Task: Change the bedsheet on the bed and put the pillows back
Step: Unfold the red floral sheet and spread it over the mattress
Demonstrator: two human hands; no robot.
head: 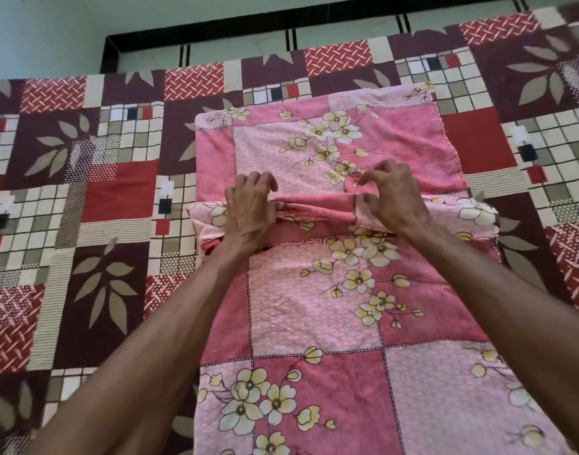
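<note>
Head view: I see pink floral cloth [340,290] lying lengthwise on bed over maroon patchwork bedsheet [84,208], headboard [281,34] beyond. Left hand [248,211] grips bunched fold mid-cloth, fingers curled round it. Right hand [393,195] pinches same fold, fingers clawed. Can't tell if pink piece is pillow or folded sheet. Risk, my read: uneven pull between hands skews fold, drags patchwork sheet underneath into wrinkles; loose pinch on right lets fold slip.

Two bare forearms and hands — left hand [248,211], right hand [394,195] — no sleeves, rings or watch.
</note>
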